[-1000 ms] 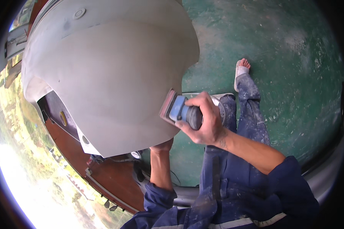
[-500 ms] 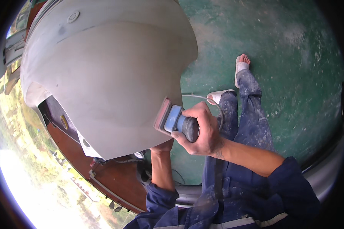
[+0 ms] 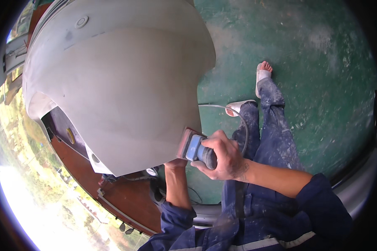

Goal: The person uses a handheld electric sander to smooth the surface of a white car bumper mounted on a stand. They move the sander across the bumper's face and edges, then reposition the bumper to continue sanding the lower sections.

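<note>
A large, smooth, light grey car bumper [image 3: 125,88] fills the left and middle of the view. My right hand [image 3: 227,155] is closed around the round blue and black body of a small power sander [image 3: 194,147]. The sander's reddish-brown flat pad is against the bumper's right edge, near its lower corner. My left hand [image 3: 176,164] is at the bumper's lower edge, just below the pad; its fingers are hidden behind the panel, so its grip does not show.
A grey hose [image 3: 244,121] curves from behind the bumper past my right hand. My legs and light slippers [image 3: 238,105] are on the green, dust-marked floor [image 3: 314,83]. A brown surface [image 3: 125,201] lies at the lower left, and a silver-grey curved panel [image 3: 360,192] at the lower right.
My right hand and the sander have moved down along the bumper's right edge, toward me and closer to my left hand. The left hand has stayed nearly in place.
</note>
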A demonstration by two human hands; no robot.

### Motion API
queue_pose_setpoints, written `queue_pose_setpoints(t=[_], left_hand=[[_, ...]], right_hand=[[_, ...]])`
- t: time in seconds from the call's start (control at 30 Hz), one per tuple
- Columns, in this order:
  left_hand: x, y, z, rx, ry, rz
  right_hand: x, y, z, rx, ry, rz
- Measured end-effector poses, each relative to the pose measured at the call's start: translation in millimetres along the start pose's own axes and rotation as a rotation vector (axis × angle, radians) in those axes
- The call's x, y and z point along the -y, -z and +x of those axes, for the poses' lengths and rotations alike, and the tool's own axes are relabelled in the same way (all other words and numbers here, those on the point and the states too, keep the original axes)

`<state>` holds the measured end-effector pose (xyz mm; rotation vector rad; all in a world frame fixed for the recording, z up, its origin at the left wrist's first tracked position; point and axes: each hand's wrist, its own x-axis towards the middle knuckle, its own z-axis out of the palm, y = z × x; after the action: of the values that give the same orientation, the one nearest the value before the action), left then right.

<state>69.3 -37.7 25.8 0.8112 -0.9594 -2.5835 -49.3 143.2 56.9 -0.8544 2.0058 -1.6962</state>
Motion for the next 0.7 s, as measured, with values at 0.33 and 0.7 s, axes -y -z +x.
queue_pose_setpoints(t=[0.33,0.7], left_hand=[[7.1,43.4,-13.0,-0.187,-0.025,0.929],[-2.7,-18.6,3.7,-0.149,0.062,0.022]], right_hand=[[-37.2,24.0,108.3,-0.125,-0.111,-0.063],[-16.3,17.7,51.0,-0.076,-0.328,0.033]])
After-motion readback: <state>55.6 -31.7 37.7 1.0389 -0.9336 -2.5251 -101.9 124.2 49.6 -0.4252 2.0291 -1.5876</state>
